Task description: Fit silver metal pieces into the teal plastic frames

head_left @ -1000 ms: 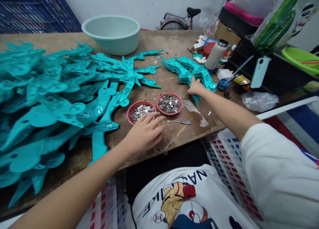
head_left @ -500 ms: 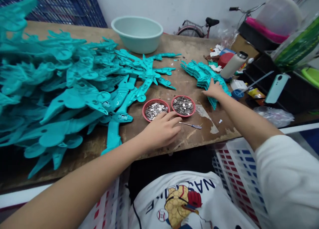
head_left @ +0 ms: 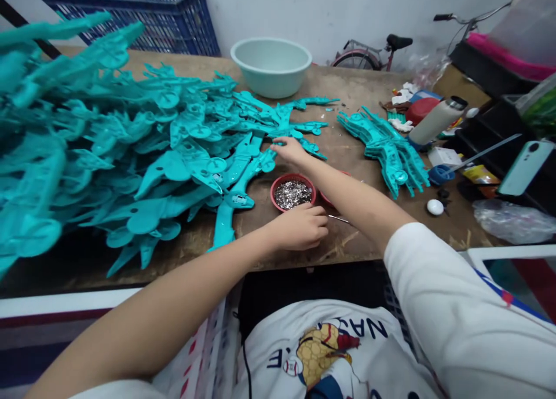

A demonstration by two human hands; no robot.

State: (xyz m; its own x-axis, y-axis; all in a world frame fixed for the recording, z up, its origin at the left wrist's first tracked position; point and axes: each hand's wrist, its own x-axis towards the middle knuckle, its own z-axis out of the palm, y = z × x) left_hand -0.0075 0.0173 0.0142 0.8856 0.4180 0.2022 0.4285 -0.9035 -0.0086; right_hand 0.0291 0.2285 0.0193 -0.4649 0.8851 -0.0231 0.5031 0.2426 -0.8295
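My right hand [head_left: 290, 150] reaches left across the table. Its fingers pinch at the edge of a teal plastic part [head_left: 260, 163] at the near side of a big heap of such parts [head_left: 174, 121]. My left hand [head_left: 299, 228] rests with curled fingers just in front of a small red basket [head_left: 293, 193] of shiny metal pieces; whatever its fingertips hold is hidden. A second red basket [head_left: 328, 198] is mostly covered by my right forearm. Beside my left hand, a thin metal tool [head_left: 339, 218] lies partly under that forearm.
A stack of teal parts [head_left: 386, 147] lies to the right. Behind stand a pale green basin [head_left: 271, 69] and a blue crate [head_left: 182, 17]. On the right are a bottle [head_left: 438, 121], a phone [head_left: 526, 167], a white ball [head_left: 435, 207] and a plastic bag [head_left: 515, 220].
My right hand has left the stack on the right and swung across to the heap's edge. My left hand's fingers have curled in beside the basket. The view has shifted left.
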